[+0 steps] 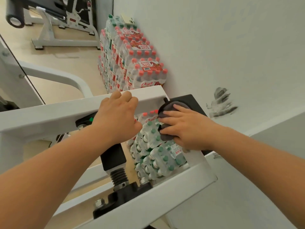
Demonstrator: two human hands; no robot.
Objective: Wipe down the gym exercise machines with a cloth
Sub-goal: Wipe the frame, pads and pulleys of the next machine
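Under right hand [186, 128] lies grey cloth [165, 137]; left hand [116, 114] grips frame [49, 116].

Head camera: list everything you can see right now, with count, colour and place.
white metal machine frame: one, white, across the foreground
dark grey cloth: one, grey, on the frame's right end
black ribbed rubber bumper: one, black, below the frame's upper beam
shrink-wrapped water bottle packs: many, red and green caps, stacked against the wall
pale flat device: one, cream, atop the farthest pack
second white exercise machine: one, white and black, far upper left
dark scuff mark: one, grey, on the white wall
left hand: one, gripping the frame's upper beam
right hand: one, holding the cloth against the frame
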